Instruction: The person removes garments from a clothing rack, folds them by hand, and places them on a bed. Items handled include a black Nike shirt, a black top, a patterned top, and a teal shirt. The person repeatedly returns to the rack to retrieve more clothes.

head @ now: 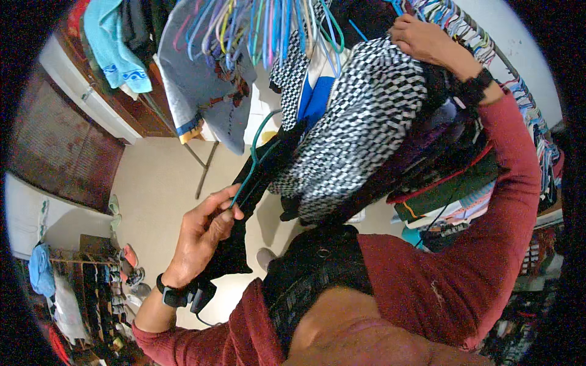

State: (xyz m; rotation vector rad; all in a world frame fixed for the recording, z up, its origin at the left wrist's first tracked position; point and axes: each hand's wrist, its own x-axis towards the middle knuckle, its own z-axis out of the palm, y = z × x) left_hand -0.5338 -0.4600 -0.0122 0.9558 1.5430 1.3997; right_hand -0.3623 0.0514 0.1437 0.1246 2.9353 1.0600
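Note:
Low at centre left, my left hand (201, 233) pinches one end of a green plastic clothes hanger (254, 158); a black garment (236, 247) hangs behind it. My right hand (414, 39), at the upper right, has its fingers curled at the top of the hanging clothes beside a blue hanger (399, 6); what the fingers hold is hidden. Below that hand hangs a black-and-white checked garment (366, 123), with a blue and white zipped garment (318, 94) to its left. Many bare coloured hangers (274, 32) hang in a bunch at the top.
A grey cloth (206, 87) and a turquoise towel (114, 50) hang at the upper left. A rail packed with hangers (517, 87) runs down the right side above folded clothes (453, 192). Metal rack legs (207, 169) stand on the floor. A shoe rack (87, 288) is at the lower left.

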